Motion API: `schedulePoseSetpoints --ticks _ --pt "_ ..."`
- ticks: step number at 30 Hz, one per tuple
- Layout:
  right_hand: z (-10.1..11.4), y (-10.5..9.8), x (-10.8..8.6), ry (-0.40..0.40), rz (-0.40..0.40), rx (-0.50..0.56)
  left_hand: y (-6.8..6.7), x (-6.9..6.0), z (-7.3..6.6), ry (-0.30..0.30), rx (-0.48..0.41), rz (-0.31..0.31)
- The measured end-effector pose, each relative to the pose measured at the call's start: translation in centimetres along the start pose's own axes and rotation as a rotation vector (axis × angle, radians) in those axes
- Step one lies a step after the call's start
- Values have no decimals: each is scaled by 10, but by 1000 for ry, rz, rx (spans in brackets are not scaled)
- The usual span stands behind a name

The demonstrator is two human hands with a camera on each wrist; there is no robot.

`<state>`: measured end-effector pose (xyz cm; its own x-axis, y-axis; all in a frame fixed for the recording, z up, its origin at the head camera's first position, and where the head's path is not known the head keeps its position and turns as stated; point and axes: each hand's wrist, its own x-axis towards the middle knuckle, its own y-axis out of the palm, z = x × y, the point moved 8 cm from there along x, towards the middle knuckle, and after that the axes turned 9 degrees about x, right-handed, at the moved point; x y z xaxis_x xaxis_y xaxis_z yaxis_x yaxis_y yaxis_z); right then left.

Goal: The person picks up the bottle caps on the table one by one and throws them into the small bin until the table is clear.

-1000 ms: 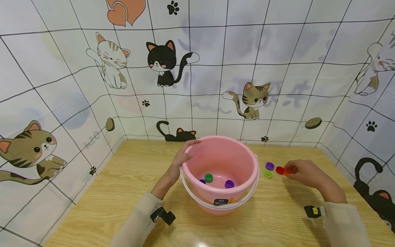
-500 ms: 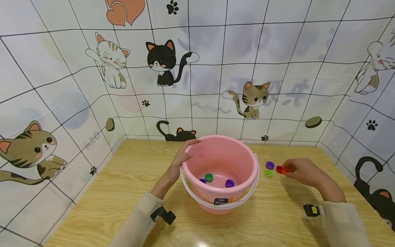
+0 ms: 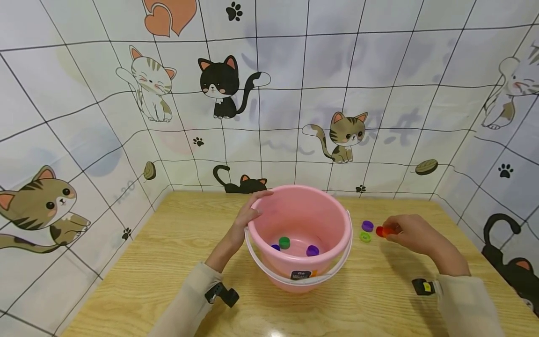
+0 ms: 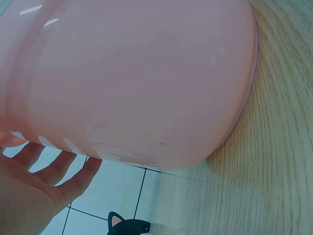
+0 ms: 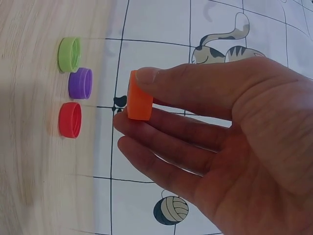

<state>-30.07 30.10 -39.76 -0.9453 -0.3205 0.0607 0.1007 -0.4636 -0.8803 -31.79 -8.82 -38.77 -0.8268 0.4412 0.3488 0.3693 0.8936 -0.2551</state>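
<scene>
My left hand [image 3: 246, 219] grips the left rim of a pink bucket [image 3: 301, 201], its thumb over the edge. In the left wrist view the fingers [image 4: 78, 178] lie along the bucket's outer wall. Between thumb and fingers, my right hand [image 3: 414, 234] pinches an orange bottle cap [image 5: 140, 100], held just above the table. Close by on the table lie a red cap [image 5: 70, 120], a purple cap [image 5: 80, 83] and a light green cap [image 5: 69, 54]. Inside the bucket are a green cap [image 3: 284, 242], a purple cap [image 3: 312, 251] and a partly hidden blue cap [image 3: 275, 247].
The bucket's white handle [image 3: 294, 282] hangs down at its front. Everything stands on a wooden table [image 3: 177, 262]. A white cloth [image 3: 278, 107] printed with cats and grid lines rises behind the table and on both sides.
My right hand has shifted slightly left with the orange cap, towards the red one. The left hand and the bucket have stayed in place.
</scene>
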Motion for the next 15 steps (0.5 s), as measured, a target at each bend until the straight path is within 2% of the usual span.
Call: schedulePoseSetpoints --ticks 15 --pt "14 0 3 -54 -10 -16 1 -1 -2 4 -17 4"
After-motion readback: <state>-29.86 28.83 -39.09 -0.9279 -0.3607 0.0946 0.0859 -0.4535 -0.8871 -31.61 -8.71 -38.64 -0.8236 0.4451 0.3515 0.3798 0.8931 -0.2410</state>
